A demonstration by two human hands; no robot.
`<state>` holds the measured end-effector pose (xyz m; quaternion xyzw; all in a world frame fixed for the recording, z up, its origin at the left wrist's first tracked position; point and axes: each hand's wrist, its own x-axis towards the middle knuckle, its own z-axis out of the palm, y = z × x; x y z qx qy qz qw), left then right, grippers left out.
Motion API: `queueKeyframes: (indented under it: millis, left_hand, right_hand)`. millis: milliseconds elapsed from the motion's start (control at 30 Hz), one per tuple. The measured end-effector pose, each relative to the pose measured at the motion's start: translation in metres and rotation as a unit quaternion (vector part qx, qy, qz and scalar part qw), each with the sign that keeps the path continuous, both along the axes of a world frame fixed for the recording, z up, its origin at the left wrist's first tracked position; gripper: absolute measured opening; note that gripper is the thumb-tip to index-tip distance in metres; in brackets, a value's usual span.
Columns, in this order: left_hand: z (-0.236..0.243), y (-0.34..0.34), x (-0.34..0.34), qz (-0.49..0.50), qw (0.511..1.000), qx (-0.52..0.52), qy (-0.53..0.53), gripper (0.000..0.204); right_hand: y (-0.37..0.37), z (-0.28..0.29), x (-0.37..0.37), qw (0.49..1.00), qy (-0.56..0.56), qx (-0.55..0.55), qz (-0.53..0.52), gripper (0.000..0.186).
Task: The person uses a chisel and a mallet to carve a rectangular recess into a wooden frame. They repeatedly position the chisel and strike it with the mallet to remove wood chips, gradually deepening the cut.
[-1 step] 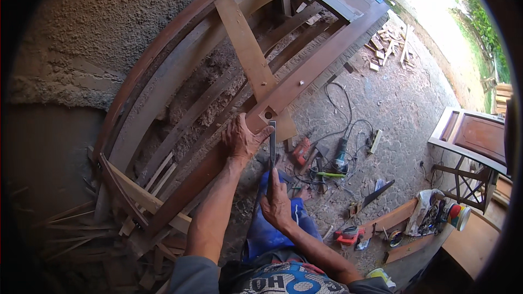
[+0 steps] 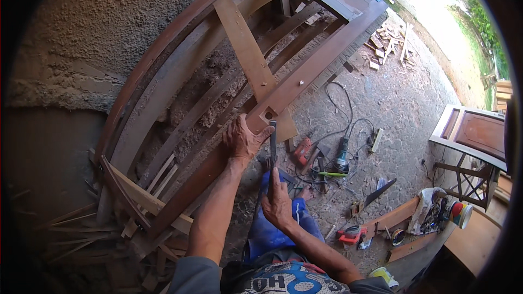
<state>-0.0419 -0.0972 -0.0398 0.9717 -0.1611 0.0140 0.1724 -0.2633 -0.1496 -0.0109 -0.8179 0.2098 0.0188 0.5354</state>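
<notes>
A large reddish-brown wooden frame (image 2: 321,73) with curved slats slants across the view. Its front rail has a small square recess with a round hole (image 2: 268,115). Beside that recess, my left hand (image 2: 242,137) grips the rail, fingers over its top, and the thumb reaches to the flat steel blade of a chisel (image 2: 273,144). The blade's end is at the edge of the recess. Below, my right hand (image 2: 278,205) is closed around the chisel's handle, mostly hidden, with the forefinger stretched along it. A light-brown board (image 2: 243,46) crosses the frame beneath the front rail.
On the ground to the right lie a red power drill (image 2: 303,151), a blue-green power tool (image 2: 342,152) with tangled cords, a handsaw (image 2: 379,193) and a red power tool (image 2: 350,234). Wood scraps (image 2: 389,43) lie farther off. A rough wall (image 2: 81,32) rises at left.
</notes>
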Motion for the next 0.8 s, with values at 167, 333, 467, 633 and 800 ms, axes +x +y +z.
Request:
queueKeyframes:
  millis: [167,333,467,633,800]
  left_hand:
    - [0.004,-0.003,-0.002,0.012,0.999,-0.016,0.033,0.104]
    - [0.005,-0.008,-0.002,0.035,0.998,0.014,0.046,0.100]
    - [-0.001,-0.005,-0.001,0.027,0.999,0.003,0.031,0.102]
    - [0.001,-0.004,-0.002,0.019,1.000,-0.011,0.022,0.104]
    - [0.009,-0.004,-0.001,0.008,0.999,0.001,0.040,0.110]
  right_hand:
    - [0.002,-0.002,0.004,1.000,0.017,-0.016,-0.008,0.089]
    - [-0.007,-0.005,0.015,0.999,0.027,0.000,-0.024,0.087]
    - [-0.004,0.000,0.018,0.999,0.038,0.004,-0.029,0.086]
    - [0.013,0.002,0.011,0.998,0.006,0.000,-0.058,0.086]
    - [0.023,-0.003,0.012,0.997,-0.016,-0.018,-0.067,0.087]
